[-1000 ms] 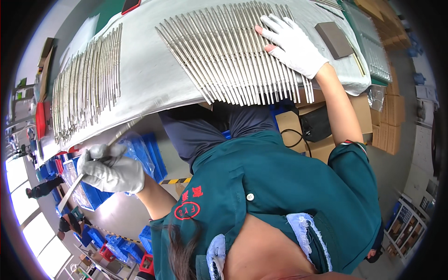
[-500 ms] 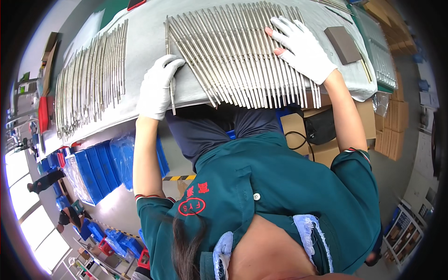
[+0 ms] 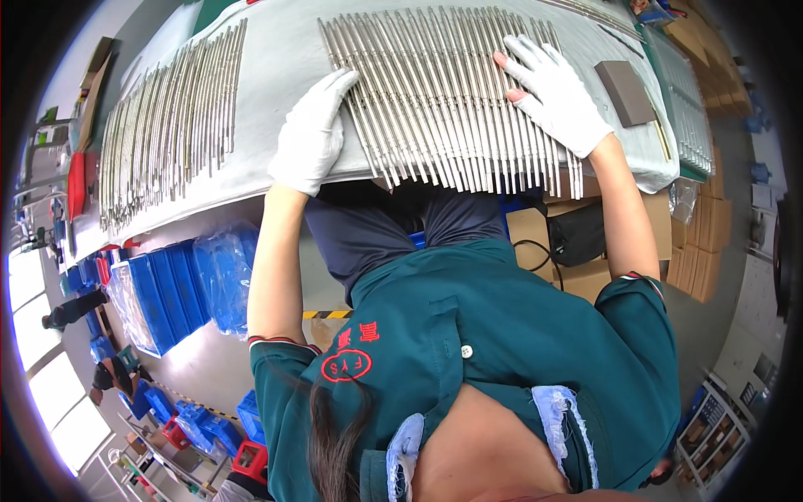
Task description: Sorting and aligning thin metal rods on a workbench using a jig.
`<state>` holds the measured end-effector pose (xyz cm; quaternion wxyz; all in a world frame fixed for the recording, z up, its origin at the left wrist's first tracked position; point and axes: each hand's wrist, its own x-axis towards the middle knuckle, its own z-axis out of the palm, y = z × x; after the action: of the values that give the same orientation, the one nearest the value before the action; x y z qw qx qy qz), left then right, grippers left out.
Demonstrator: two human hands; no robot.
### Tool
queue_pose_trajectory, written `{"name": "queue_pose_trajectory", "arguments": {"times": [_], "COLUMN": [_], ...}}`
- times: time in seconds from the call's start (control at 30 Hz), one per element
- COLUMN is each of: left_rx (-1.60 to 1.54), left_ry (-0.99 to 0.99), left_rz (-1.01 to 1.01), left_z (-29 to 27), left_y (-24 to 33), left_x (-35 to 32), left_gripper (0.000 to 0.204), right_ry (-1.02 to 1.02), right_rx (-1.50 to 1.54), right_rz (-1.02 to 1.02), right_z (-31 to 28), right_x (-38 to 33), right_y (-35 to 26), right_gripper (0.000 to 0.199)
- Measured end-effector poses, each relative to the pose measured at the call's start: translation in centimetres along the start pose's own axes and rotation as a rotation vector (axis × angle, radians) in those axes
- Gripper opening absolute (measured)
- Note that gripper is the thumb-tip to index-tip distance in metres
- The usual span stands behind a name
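Your gloved left hand (image 3: pixel 314 134) is resting at the left end of the row of slim metal rods (image 3: pixel 439 100), fingers extended and held together; you cannot tell whether its grip is pinching the outermost rod (image 3: pixel 325 38). Your gloved right hand (image 3: pixel 559 96) is lying over the row's right part, grip spread flat. The row is occupying the middle of the worktop (image 3: pixel 280 75), lower ends overhanging the near edge. Relative to half a second ago, your left hand is sitting closer to the row, and the outermost rod, then angled apart, is lining up beside its neighbours.
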<state>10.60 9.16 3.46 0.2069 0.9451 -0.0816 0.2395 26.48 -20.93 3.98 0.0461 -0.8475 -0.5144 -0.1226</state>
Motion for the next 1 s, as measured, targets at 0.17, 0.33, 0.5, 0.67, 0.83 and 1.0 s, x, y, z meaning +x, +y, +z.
{"name": "queue_pose_trajectory", "arguments": {"times": [0.17, 0.33, 0.5, 0.67, 0.83, 1.0], "left_rx": [-0.061, -0.056, -0.071, -0.905, -1.275, -1.423], "left_ry": [-0.034, -0.042, -0.014, -0.158, -0.616, -0.425], "left_rz": [0.054, 0.077, 0.038, -0.791, -1.054, -1.114], "left_z": [0.4, 0.6, 0.3, -3.4, 2.4, 4.5], "left_y": [-0.5, -0.2, 0.9, 10.1, 12.9, 13.6], "left_x": [0.3, 0.4, 0.4, -2.3, -5.5, -3.7], "left_gripper": [0.048, 0.048, 0.039, 0.016, 0.035, 0.027], "right_ry": [-0.052, -0.001, -0.004, -0.051, 0.207, 0.077], "right_rx": [0.024, 0.0, -0.006, 0.226, 0.16, -0.2], "right_rz": [-0.004, -0.069, -0.095, -0.143, 0.2, 0.548], "right_z": [-0.2, 0.0, -0.3, -1.5, -3.8, -4.8], "right_x": [0.4, 1.1, 1.4, 0.0, -1.3, -7.3], "right_y": [-0.3, -1.0, -2.8, -4.2, 0.4, 6.7], "right_gripper": [0.049, 0.049, 0.049, 0.048, 0.056, 0.07]}}
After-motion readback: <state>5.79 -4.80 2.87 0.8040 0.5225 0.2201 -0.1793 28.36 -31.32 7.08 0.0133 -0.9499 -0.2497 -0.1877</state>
